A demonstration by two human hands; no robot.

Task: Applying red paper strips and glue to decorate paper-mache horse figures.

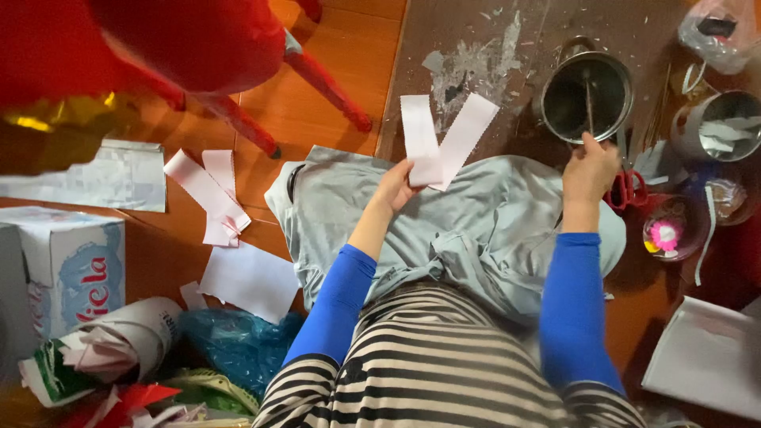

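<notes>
The wooden floor [333,71] spreads orange-brown to my left and ahead, and its open stretch is cut by the legs of a red stool [238,55] that crowds the upper left. To the right the boards give way to a darker, paint-spattered patch [476,55]. A grey cloth [476,230] lies across my lap and reaches out over the floor, its far edge near the metal pot [588,89]. My left hand [396,186] pinches two pale pink paper strips [441,139] at their lower ends, so they fan upward in a V above the cloth. My right hand [590,166] is closed around a thin stick [588,107] that stands in the pot. Just right of that hand lie red-handled scissors [626,190], then a dark bowl [674,230] holding a pink flower shape, with a second metal pot [721,127] of white scraps beyond it. On the left, more pink strips [210,194] and a white sheet [250,279] lie loose on the boards. A white box with blue and red print [67,265] sits at the left edge, beside a rolled paper bundle [119,341] and a blue plastic bag [238,341].
</notes>
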